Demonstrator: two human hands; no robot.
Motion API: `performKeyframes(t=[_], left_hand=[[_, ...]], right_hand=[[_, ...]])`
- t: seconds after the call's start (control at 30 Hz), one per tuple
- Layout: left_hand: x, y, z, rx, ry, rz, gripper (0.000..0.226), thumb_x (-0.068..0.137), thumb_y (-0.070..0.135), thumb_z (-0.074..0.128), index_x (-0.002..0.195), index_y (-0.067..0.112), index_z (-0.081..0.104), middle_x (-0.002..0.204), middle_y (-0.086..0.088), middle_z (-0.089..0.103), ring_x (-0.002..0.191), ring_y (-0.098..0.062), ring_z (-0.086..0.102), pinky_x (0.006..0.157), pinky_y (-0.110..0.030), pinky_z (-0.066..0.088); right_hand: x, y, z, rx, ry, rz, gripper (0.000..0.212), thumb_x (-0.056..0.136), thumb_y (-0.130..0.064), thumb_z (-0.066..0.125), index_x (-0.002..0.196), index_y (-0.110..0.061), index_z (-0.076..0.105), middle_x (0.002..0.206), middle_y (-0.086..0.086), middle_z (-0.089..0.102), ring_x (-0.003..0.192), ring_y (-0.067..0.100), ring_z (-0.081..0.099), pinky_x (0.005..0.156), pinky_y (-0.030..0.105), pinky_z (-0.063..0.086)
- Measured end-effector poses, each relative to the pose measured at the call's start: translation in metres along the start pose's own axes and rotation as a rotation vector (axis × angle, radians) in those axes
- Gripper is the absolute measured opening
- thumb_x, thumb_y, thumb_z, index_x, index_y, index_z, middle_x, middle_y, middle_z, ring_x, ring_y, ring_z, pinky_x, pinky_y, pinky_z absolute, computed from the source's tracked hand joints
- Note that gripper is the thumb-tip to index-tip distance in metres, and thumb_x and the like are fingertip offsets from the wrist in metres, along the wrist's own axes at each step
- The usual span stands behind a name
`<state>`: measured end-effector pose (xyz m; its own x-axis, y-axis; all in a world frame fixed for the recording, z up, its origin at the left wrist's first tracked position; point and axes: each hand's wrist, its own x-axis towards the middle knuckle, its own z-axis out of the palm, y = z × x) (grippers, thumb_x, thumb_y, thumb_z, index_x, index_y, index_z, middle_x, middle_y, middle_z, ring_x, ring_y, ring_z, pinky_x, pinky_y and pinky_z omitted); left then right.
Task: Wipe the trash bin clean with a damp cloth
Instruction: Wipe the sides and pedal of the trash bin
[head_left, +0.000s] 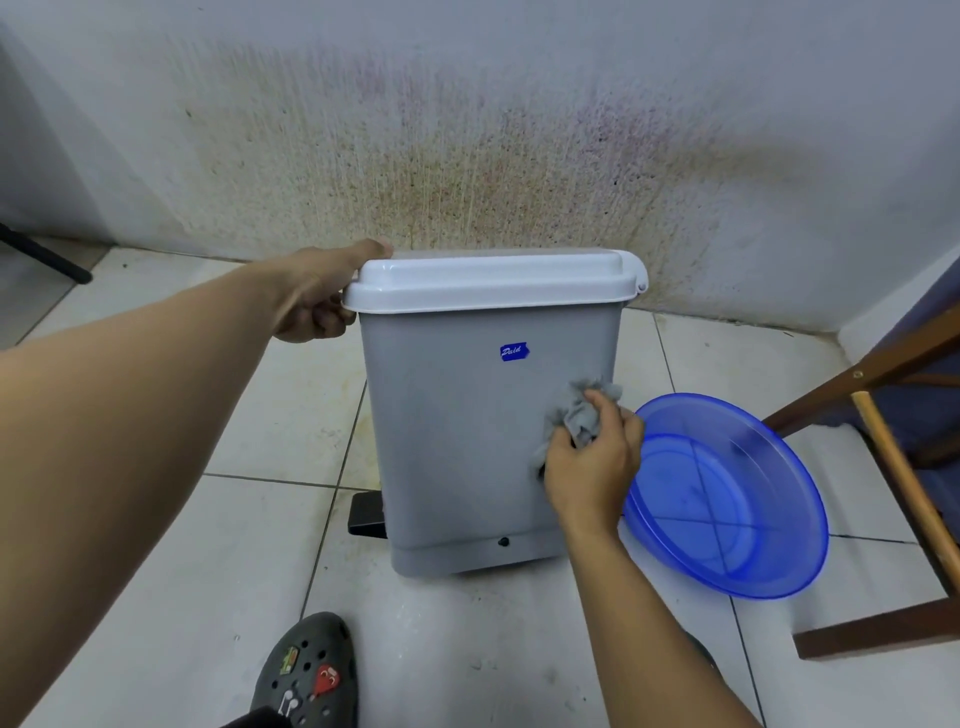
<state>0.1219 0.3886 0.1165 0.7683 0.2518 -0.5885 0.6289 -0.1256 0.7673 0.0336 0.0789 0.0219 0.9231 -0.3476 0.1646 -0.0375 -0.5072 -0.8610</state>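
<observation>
My left grip (311, 301) closed around the lid (488, 283) edge at nine o'clock, I think to steady the trash bin (457, 441) standing on the floor near the wall, while my right grip (592, 467) held the bunched cloth (579, 415) against its front toward three o'clock, where the blue basin (727, 499) just beside left little room.

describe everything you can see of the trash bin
The trash bin is a grey plastic pedal bin, upright on the tiled floor near a stained wall. Its white lid is closed. A small blue sticker sits high on the facing side; a dark pedal juts out at the base, below the left hand, which holds the lid's edge. The right hand presses a grey cloth against the facing side.
</observation>
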Motion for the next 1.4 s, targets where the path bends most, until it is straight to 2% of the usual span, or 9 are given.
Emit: performKeyframes(t=[0.1,0.33,0.43,0.6,0.8,1.0,1.17,1.27,1.4], left_hand=[[-0.004,0.001,0.0,0.006,-0.002,0.001,0.054,0.056,0.067,0.073,0.081,0.024,0.051,0.07,-0.003,0.041,0.059,-0.017,0.026,0.063,-0.029,0.011],[-0.014,0.002,0.005,-0.026,0.002,0.023,0.048,0.063,0.061,0.071,0.084,0.022,0.052,0.068,-0.001,0.04,0.059,-0.016,0.029,0.046,-0.021,0.02],[-0.015,0.003,0.007,-0.038,0.016,0.03,0.04,0.075,0.057,0.069,0.082,0.022,0.051,0.063,0.001,0.039,0.054,-0.015,0.029,0.041,-0.019,0.02],[-0.017,0.004,0.009,-0.026,0.036,0.033,0.039,0.084,0.056,0.066,0.084,0.02,0.051,0.064,0.0,0.039,0.048,-0.014,0.029,0.039,-0.018,0.019],[-0.015,0.005,0.01,-0.031,0.001,0.053,0.039,0.084,0.055,0.065,0.08,0.022,0.046,0.063,0.001,0.036,0.05,-0.014,0.027,0.039,-0.019,0.018],[-0.013,0.004,0.009,-0.036,-0.019,0.058,0.037,0.076,0.056,0.068,0.08,0.025,0.048,0.063,0.003,0.036,0.054,-0.013,0.026,0.042,-0.02,0.015],[-0.013,0.002,0.009,-0.032,-0.029,0.065,0.037,0.072,0.055,0.069,0.077,0.025,0.048,0.064,0.002,0.038,0.053,-0.014,0.027,0.041,-0.018,0.016],[-0.013,0.003,0.01,-0.046,-0.009,0.065,0.035,0.079,0.053,0.069,0.079,0.023,0.05,0.061,0.002,0.039,0.049,-0.014,0.028,0.04,-0.018,0.016],[-0.014,0.003,0.012,-0.069,0.005,0.059,0.034,0.082,0.052,0.069,0.084,0.023,0.051,0.058,0.003,0.039,0.047,-0.013,0.029,0.039,-0.018,0.016]], right_hand=[[0.01,-0.024,0.013,-0.023,0.014,-0.114,0.05,0.084,-0.003,0.067,0.132,-0.014,0.06,0.129,0.005,0.045,0.114,0.021,0.055,0.097,0.032,0.051],[-0.009,-0.07,0.054,-0.097,-0.098,-0.411,0.056,0.082,-0.005,0.064,0.137,-0.013,0.057,0.135,0.014,0.045,0.122,0.035,0.048,0.097,0.045,0.049],[-0.019,-0.086,0.063,-0.242,-0.211,-0.618,0.056,0.082,-0.004,0.065,0.136,-0.014,0.057,0.137,0.013,0.045,0.123,0.038,0.044,0.086,0.047,0.055],[-0.029,-0.099,0.067,-0.463,-0.376,-0.902,0.051,0.084,-0.007,0.062,0.13,-0.028,0.058,0.138,0.004,0.046,0.104,0.033,0.045,0.054,0.035,0.047],[-0.061,-0.077,0.065,-0.568,-0.422,-0.995,0.046,0.073,-0.007,0.075,0.114,-0.026,0.066,0.129,0.0,0.054,0.096,0.029,0.051,0.055,0.029,0.042],[-0.101,-0.008,0.056,-0.615,-0.601,-0.929,0.056,0.062,-0.013,0.086,0.113,-0.027,0.069,0.127,0.004,0.058,0.097,0.03,0.057,0.059,0.03,0.053],[-0.106,0.024,0.045,-0.531,-0.677,-0.719,0.051,0.073,-0.002,0.077,0.114,-0.027,0.061,0.134,0.004,0.047,0.11,0.032,0.05,0.057,0.034,0.056],[-0.096,0.039,0.035,-0.438,-0.603,-0.604,0.048,0.082,-0.007,0.071,0.122,-0.032,0.059,0.134,0.001,0.044,0.115,0.029,0.047,0.061,0.037,0.056],[-0.076,0.061,0.018,-0.242,-0.399,-0.397,0.05,0.078,-0.005,0.065,0.12,-0.032,0.064,0.129,-0.003,0.043,0.114,0.021,0.051,0.081,0.039,0.056]])
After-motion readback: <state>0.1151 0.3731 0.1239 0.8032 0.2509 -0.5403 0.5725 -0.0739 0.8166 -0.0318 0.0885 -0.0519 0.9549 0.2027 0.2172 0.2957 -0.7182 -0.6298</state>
